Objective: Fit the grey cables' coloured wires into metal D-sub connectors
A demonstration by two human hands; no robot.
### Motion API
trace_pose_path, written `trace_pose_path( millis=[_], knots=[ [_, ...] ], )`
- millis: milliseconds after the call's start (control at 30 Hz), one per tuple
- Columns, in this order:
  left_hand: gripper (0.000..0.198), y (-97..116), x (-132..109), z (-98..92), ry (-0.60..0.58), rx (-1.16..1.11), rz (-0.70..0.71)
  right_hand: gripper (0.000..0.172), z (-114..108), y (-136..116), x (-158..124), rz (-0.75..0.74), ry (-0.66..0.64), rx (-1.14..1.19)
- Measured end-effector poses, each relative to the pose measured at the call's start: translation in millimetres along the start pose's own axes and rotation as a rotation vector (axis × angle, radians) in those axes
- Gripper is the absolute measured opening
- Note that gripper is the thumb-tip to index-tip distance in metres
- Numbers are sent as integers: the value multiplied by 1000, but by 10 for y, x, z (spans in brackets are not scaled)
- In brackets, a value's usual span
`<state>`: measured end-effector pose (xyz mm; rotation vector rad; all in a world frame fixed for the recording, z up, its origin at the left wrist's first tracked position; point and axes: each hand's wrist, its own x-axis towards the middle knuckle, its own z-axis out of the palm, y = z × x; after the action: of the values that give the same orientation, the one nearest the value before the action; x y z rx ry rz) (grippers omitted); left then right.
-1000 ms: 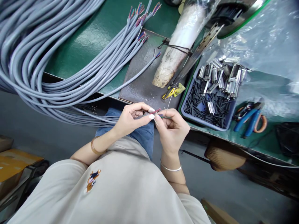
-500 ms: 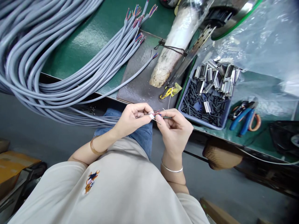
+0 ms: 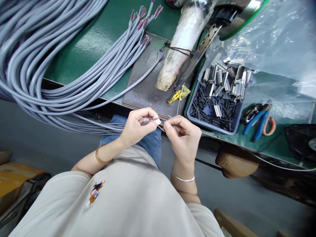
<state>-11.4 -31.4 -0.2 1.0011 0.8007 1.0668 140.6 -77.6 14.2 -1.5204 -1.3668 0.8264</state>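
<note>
My left hand [image 3: 138, 126] is closed around the end of a grey cable [image 3: 108, 126] that runs in from the bundle on the left. Thin coloured wires [image 3: 161, 121] fan out of that cable end between my two hands. My right hand [image 3: 182, 136] pinches those coloured wires at their tips, fingers pressed together. Both hands hover over my lap, just in front of the bench edge and below a dark metal plate [image 3: 145, 85].
A large bundle of grey cables [image 3: 49, 59] with stripped coloured ends lies across the green bench [image 3: 98, 36]. A blue tray [image 3: 214, 125] holds black sleeves and metal connectors. Blue-handled cutters [image 3: 256, 120], a wrapped roll [image 3: 177, 49] and plastic sheeting [image 3: 271, 39] sit to the right.
My hands have shifted slightly and the fingers have worked along the coloured wires; the view has drifted a little so bench items sit further left.
</note>
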Motion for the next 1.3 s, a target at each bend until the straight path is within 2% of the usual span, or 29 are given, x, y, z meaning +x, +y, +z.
trace_pose_path(
  millis=[167,367,500,600,700,767,933,1133,1300],
  knots=[
    [15,-25,3,-21,20,-24,52,21,-63,18,1,27,102,26],
    [15,-47,-8,-12,-28,12,115,20,-64,-24,35,-10,-96,-42],
    [14,-15,-13,16,-78,33,86,31,-42,-47,41,-22,-120,-9],
    [14,34,-1,28,-76,21,37,30,-39,-34,39,-11,-31,77],
    [15,60,10,26,-6,15,-2,24,-76,-12,50,-29,144,135],
    [17,55,14,21,30,11,-17,23,-106,-4,59,-21,181,110],
    [20,25,13,16,43,11,-8,17,-83,-17,71,53,0,69],
    [17,29,-3,9,-1,34,18,13,-40,-35,98,64,5,108],
    [19,52,-9,10,-14,4,12,17,-61,-22,39,-18,-8,-70]
  ],
)
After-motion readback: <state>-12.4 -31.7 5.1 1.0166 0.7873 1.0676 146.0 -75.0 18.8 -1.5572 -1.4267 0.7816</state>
